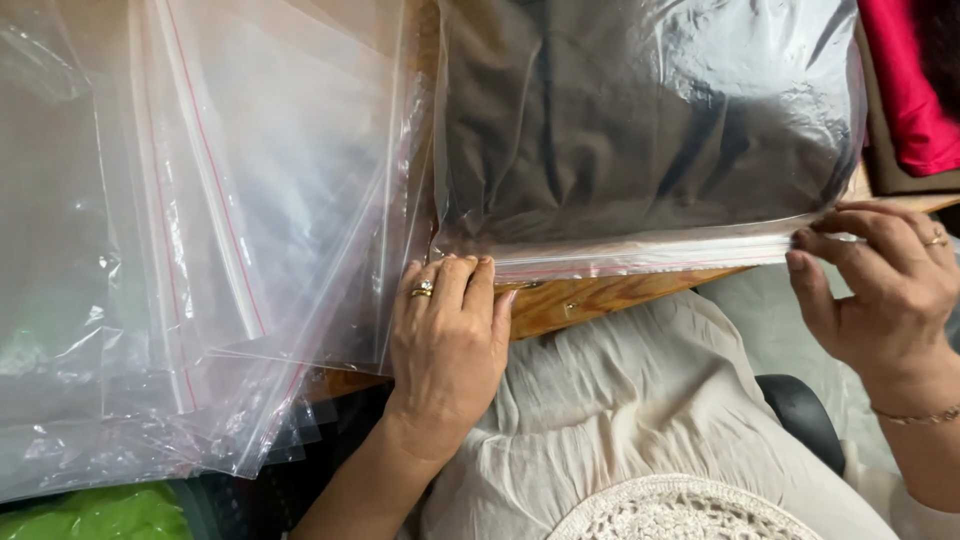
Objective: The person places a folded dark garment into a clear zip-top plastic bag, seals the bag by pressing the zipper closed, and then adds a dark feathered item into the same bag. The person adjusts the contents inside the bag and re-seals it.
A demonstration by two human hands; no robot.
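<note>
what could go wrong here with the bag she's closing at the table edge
1. The bag with dark cloth looks puffed with air; the zip strip may not seal evenly between the left hand and right hand.
2. The strip lies along the table edge, so the bag might slide off.
3. The loose empty bags overhang the edge and could slip down.
</note>
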